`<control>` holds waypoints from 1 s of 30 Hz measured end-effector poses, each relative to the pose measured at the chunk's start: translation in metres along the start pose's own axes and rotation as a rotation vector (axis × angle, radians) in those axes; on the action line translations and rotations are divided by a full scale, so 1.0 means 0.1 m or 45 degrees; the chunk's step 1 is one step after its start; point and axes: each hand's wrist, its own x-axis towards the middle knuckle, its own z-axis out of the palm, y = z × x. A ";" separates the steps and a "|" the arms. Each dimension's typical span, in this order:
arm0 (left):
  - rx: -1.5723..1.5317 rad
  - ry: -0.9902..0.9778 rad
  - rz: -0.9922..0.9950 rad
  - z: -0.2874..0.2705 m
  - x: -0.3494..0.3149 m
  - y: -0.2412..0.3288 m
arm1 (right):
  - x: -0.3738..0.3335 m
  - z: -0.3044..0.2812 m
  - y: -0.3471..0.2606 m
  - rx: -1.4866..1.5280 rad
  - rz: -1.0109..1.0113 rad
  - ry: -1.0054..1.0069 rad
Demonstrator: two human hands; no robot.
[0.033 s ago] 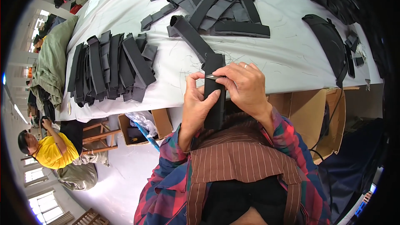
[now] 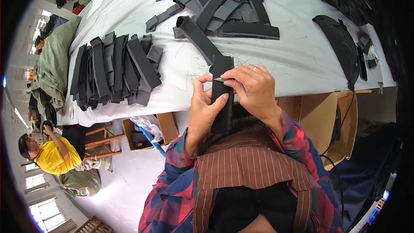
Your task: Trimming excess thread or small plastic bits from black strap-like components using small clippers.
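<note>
The left hand (image 2: 202,103) has its grip closed on a flat black strip (image 2: 221,118), thumb pressed along its smooth, matte fabric face; the strip hangs over the near edge of the counter (image 2: 174,75), its lower end close to the striped apron (image 2: 254,168). The right hand (image 2: 254,88) pinches a thin, silvery metal tool (image 2: 219,79) in its grip, the slim shaft lying across the strip's upper part; what kind of tool it is, I can't tell. A second strip (image 2: 198,39), its far end folded into a loop, slants away from the held one, though whether they are joined is unclear. Fine, wiry dark threads (image 2: 195,64) curl on the white, softly creased cloth covering the counter. To the left lies a row of long, straight-edged strips (image 2: 116,71), packed side by side; farther back, dark grey and black strips (image 2: 228,11) crisscross in a loose heap. At the right sits a crescent-shaped black piece (image 2: 336,45).
</note>
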 end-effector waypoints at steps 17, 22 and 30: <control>0.070 -0.104 -0.064 -0.01 -0.01 -0.03 | -0.01 -0.06 0.07 -0.024 0.114 0.177; 0.044 -0.109 -0.120 -0.03 0.00 0.01 | -0.04 -0.09 0.09 -0.071 0.086 0.166; 0.101 -0.141 -0.195 0.00 -0.03 0.09 | -0.03 -0.09 0.13 -0.154 0.028 0.157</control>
